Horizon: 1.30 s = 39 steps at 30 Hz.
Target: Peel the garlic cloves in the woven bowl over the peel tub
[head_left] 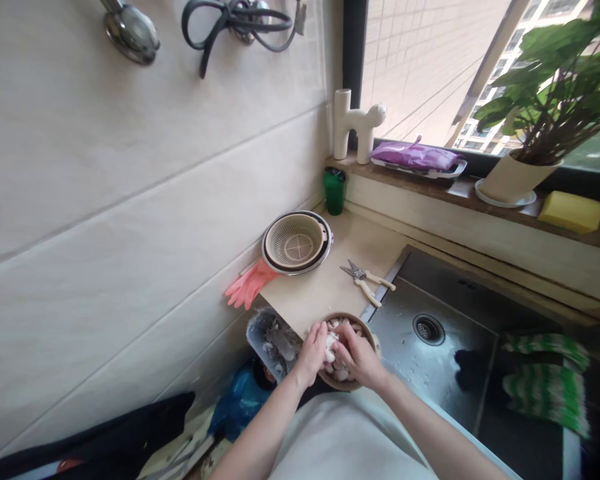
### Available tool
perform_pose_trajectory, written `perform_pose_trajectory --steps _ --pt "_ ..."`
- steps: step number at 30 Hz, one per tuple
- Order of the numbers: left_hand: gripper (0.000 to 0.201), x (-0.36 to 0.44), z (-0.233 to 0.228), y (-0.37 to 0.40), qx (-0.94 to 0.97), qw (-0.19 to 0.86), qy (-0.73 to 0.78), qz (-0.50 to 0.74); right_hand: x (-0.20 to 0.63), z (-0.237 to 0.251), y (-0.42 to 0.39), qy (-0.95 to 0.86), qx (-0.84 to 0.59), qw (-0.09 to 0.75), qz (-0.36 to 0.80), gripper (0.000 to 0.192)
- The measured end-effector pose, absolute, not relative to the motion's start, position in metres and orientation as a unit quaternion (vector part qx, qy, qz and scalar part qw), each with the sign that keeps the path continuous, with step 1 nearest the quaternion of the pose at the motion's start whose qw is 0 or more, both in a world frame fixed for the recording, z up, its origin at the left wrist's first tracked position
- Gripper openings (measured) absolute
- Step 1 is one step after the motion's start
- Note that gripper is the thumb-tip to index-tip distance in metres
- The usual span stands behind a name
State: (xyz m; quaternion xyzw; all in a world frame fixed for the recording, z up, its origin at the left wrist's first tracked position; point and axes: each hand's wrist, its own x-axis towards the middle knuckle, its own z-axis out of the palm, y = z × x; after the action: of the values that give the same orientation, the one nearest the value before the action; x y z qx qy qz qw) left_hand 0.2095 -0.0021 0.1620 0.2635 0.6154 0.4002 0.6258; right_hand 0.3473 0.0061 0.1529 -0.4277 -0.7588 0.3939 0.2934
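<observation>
Grip: left hand (312,355) and right hand (360,353), curled nearly closed, hold one white piece (331,346) over the brown bowl (347,315) at the counter's (300,299) front edge, beside the sink (410,353). Risk: a loose pinch could drop it into the grey container (254,338) below; a knock could tip the bowl. Shears (360,274) straddle the sink-side edge, blades parted, liable to fall in. Purple packet's (415,156) marks: illegible.
</observation>
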Motion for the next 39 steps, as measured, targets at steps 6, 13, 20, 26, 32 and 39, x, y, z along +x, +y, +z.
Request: perform_pose_trajectory --steps 6,13,20,26,32,39 --pt "0.053 0.208 0.181 -0.012 0.331 0.682 0.530 0.380 0.364 0.162 0.016 -0.828 -0.346 0.270 0.349 0.038" --pt "0.055 0.195 0.207 -0.016 0.521 0.642 0.439 0.353 0.370 0.174 0.007 -0.822 -0.312 0.292 0.376 0.044" --pt "0.041 0.204 0.199 -0.024 0.523 0.601 0.465 0.387 0.364 0.176 -0.004 -0.767 -0.357 0.338 0.412 0.030" --pt "0.024 0.220 0.181 -0.030 0.485 0.528 0.530 0.454 0.339 0.159 -0.013 -0.682 -0.448 0.438 0.376 0.031" --pt "0.018 0.220 0.172 -0.033 0.481 0.525 0.542 0.446 0.322 0.137 -0.020 -0.612 -0.517 0.465 0.378 0.038" --pt "0.019 0.217 0.162 -0.033 0.506 0.489 0.547 0.452 0.320 0.134 -0.012 -0.530 -0.542 0.503 0.414 0.043"
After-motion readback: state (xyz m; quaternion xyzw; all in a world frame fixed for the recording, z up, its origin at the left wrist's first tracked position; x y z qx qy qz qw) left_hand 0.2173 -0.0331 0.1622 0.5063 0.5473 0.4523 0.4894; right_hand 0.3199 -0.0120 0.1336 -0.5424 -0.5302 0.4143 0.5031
